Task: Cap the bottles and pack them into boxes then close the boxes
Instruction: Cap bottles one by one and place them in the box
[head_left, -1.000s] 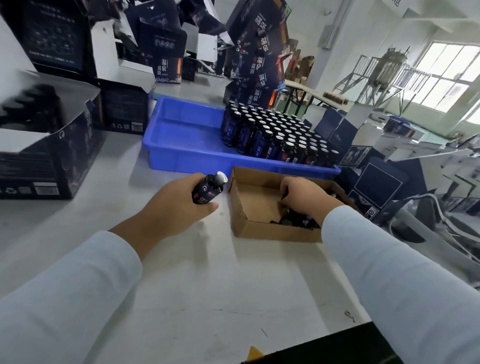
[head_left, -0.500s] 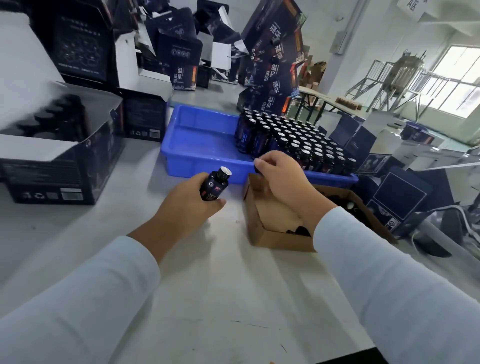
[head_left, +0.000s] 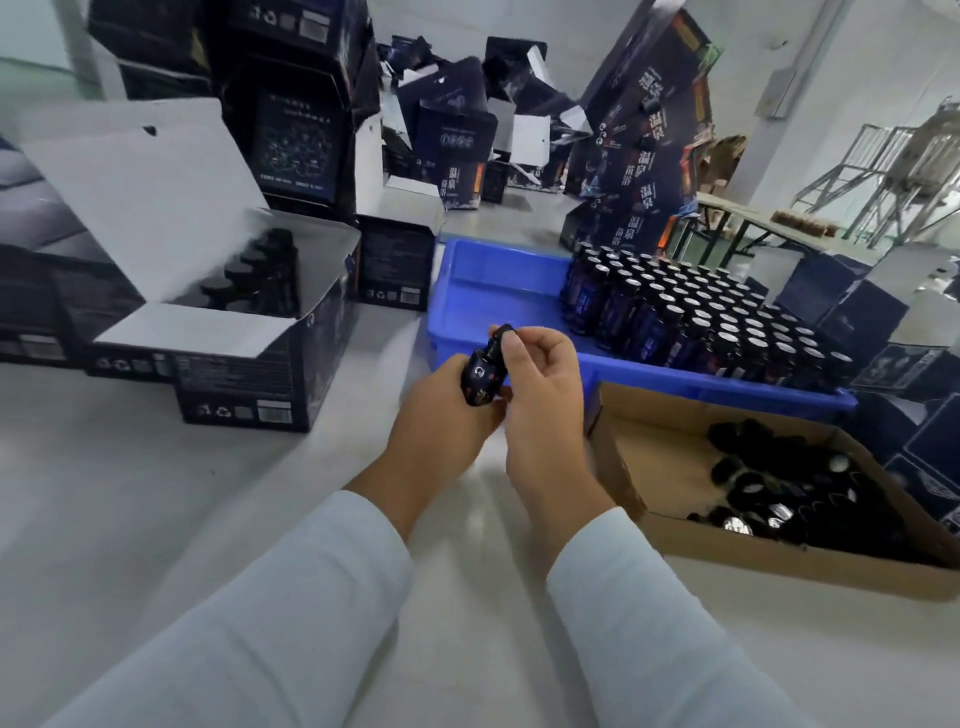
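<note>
Dark glass bottle (head_left: 480, 376) sits gripped in the left hand (head_left: 441, 431), just before the blue tray (head_left: 498, 291); right hand (head_left: 540, 384) fingers pinch its black cap (head_left: 501, 333) (tilted); cardboard box of caps (head_left: 675, 452) lies beside the tray.

Plastic, cardboard and printed card

Glossy blue plastic tray (head_left: 498, 291); matt brown corrugated cardboard box (head_left: 810, 564); dark printed card boxes (head_left: 249, 384) with white insides; glossy dark bottle (head_left: 480, 376); smooth pale desk (head_left: 156, 493).

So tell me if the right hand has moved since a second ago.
Yes. The right hand left the cardboard box and went left to the bottle.
</note>
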